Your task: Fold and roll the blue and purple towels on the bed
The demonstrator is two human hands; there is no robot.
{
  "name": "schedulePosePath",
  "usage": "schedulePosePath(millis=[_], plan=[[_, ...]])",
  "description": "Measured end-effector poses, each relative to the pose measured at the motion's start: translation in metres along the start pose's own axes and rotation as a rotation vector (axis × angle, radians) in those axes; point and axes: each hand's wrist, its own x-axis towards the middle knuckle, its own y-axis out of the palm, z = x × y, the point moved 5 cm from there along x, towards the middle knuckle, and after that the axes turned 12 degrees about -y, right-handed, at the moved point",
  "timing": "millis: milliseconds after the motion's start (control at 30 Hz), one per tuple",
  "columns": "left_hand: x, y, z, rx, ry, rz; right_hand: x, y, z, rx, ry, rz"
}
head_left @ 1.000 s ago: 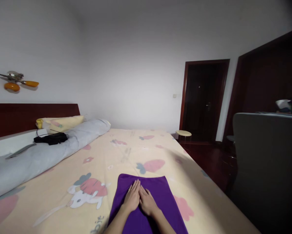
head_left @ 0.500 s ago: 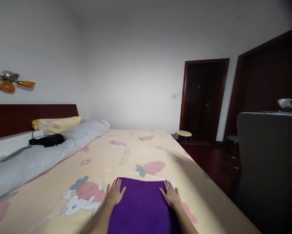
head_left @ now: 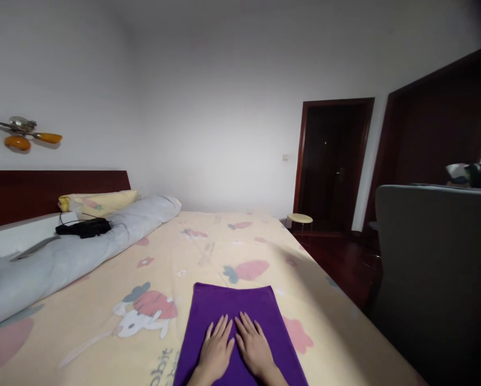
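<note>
A purple cloth (head_left: 232,300) lies spread flat on the bed, its far edge and two far corners in view and its near end cut off by the frame. My left hand (head_left: 216,346) rests palm down on the cloth, left of its middle, with fingers stretched forward. Beside it, my right hand (head_left: 254,343) also lies flat on the cloth, fingers out. The two hands are close together, thumbs facing each other with a small gap. Neither one holds anything.
The bed (head_left: 208,246) has a cream sheet with carrot and rabbit prints. To the left lie a rolled grey quilt (head_left: 143,217), a black item (head_left: 85,228) and a yellow pillow (head_left: 107,202). A grey chair back (head_left: 437,268) stands right; a stool (head_left: 300,219) is near the door (head_left: 331,166).
Both hands have moved from the cloth's far corners inward and nearer to me, onto its middle. More of the cloth's far part shows. The view has shifted slightly.
</note>
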Motion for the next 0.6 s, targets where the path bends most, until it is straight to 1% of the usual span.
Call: schedulePosePath(millis=[67,167,233,300,333,400,433,500,533,600], plan=[[-0.017,-0.008,0.019,0.007,-0.022,-0.033,-0.020,-0.009,-0.013,-0.023,0.080,-0.028],[-0.038,-0.020,0.062,0.051,-0.108,-0.042,-0.052,-0.020,-0.048,-0.062,0.203,-0.039],[-0.051,-0.023,0.089,0.072,-0.122,-0.044,-0.072,-0.024,-0.070,-0.071,0.252,-0.055],[-0.062,-0.025,0.108,0.093,-0.115,-0.059,-0.087,-0.025,-0.083,-0.077,0.296,-0.073],[-0.067,-0.025,0.113,0.107,-0.115,-0.078,-0.093,-0.025,-0.084,-0.088,0.314,-0.087],[-0.073,-0.025,0.109,0.121,-0.102,-0.142,-0.096,-0.023,-0.070,-0.116,0.318,-0.133],[-0.076,-0.023,0.100,0.115,-0.078,-0.174,-0.095,-0.020,-0.056,-0.122,0.295,-0.156],[-0.078,-0.014,0.071,0.074,0.005,-0.201,-0.087,-0.006,-0.019,-0.095,0.190,-0.168],[-0.078,-0.007,0.054,0.050,0.045,-0.185,-0.082,0.004,-0.001,-0.063,0.122,-0.139],[-0.076,0.015,0.025,0.014,0.088,-0.090,-0.075,0.030,0.027,0.006,0.003,-0.035]])
